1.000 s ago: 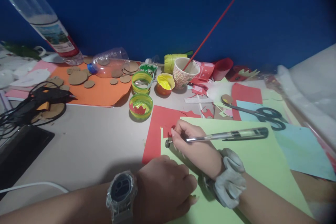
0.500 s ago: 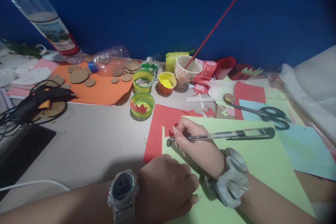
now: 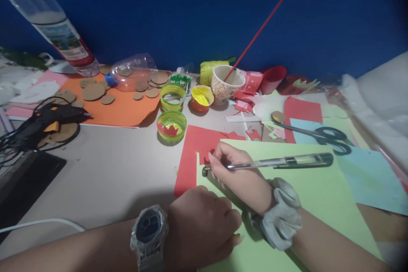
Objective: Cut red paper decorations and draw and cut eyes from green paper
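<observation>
Tabletop (image 3: pixel 127 165) beneath right hand's pen (image 3: pixel 280 162)

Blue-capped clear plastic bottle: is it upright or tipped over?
Tipped over: the clear plastic bottle lies on its side over the orange paper, its blue cap at the left end.

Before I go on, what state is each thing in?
Right hand: grip closed on the pen
Left hand: fingers curled, over the green paper
Pen: tilted, tip at a black mark
Green paper: spread out, marked
Scissors: lying, blades seemingly shut
Small bottle: on its side, capped
Large bottle: standing
Patterned cup: upright, holding a red stick
Glue gun: lying down
</observation>
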Action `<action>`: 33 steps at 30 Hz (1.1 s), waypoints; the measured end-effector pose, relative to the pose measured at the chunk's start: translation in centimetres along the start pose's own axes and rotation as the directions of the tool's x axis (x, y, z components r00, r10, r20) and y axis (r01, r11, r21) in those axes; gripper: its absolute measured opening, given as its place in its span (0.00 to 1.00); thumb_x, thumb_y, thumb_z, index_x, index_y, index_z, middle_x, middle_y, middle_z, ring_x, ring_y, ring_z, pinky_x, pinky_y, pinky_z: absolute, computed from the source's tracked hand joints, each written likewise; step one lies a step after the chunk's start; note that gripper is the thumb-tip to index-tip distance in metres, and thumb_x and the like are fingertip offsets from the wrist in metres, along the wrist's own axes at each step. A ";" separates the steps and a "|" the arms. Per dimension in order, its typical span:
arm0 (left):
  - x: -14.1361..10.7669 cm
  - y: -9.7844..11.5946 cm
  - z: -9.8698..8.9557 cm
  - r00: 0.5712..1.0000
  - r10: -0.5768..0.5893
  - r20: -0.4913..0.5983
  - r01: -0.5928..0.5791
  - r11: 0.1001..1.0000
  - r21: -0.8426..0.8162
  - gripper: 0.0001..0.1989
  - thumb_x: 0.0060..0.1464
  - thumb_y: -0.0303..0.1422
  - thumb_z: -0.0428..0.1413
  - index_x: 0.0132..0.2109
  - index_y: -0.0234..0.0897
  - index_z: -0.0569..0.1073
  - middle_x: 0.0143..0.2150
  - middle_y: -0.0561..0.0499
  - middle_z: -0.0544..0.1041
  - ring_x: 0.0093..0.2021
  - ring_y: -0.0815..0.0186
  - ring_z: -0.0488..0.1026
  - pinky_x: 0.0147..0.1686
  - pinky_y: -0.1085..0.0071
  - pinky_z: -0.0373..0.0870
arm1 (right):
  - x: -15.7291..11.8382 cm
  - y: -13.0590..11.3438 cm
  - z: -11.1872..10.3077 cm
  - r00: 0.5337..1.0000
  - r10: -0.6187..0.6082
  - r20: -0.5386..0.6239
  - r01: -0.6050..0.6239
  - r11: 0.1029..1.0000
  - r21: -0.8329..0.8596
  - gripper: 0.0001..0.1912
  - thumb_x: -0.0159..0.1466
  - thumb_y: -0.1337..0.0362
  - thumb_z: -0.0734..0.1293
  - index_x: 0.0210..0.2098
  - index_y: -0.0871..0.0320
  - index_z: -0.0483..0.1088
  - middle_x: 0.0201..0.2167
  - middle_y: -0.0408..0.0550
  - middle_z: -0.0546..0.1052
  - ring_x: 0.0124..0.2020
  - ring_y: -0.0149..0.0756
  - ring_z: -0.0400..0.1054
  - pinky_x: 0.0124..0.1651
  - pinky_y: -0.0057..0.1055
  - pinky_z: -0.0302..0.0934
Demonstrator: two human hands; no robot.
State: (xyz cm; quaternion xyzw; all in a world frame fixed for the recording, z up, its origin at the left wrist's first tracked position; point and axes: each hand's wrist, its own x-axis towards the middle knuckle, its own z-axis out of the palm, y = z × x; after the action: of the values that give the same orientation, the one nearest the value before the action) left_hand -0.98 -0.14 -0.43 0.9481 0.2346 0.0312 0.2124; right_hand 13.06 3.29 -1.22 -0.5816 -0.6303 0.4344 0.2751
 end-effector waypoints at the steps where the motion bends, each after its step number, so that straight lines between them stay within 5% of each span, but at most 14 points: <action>1: 0.0 0.0 0.0 1.000 0.000 -0.003 0.000 1.000 0.001 0.11 0.59 0.39 0.48 0.32 0.37 0.65 0.30 0.54 0.71 0.28 0.64 0.70 0.25 0.67 0.62 | 0.0 0.0 0.0 1.000 -0.002 -0.003 0.002 1.000 0.003 0.14 0.63 0.61 0.60 0.23 0.56 0.55 0.17 0.36 0.60 0.20 0.26 0.56 0.24 0.25 0.53; 33: -0.2 -0.2 0.0 0.999 0.039 0.003 -0.039 0.999 0.012 0.10 0.60 0.37 0.47 0.33 0.37 0.64 0.30 0.54 0.70 0.27 0.66 0.68 0.24 0.66 0.59 | 0.0 -0.1 -0.3 0.999 -0.045 0.023 0.046 0.999 -0.020 0.12 0.61 0.65 0.60 0.22 0.56 0.54 0.19 0.37 0.59 0.21 0.26 0.53 0.25 0.25 0.52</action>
State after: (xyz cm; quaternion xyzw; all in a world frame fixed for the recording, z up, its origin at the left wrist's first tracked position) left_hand -1.28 -0.03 -0.51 0.9538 0.2158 0.0324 0.2066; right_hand 13.24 3.35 -1.00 -0.5650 -0.6509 0.4282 0.2717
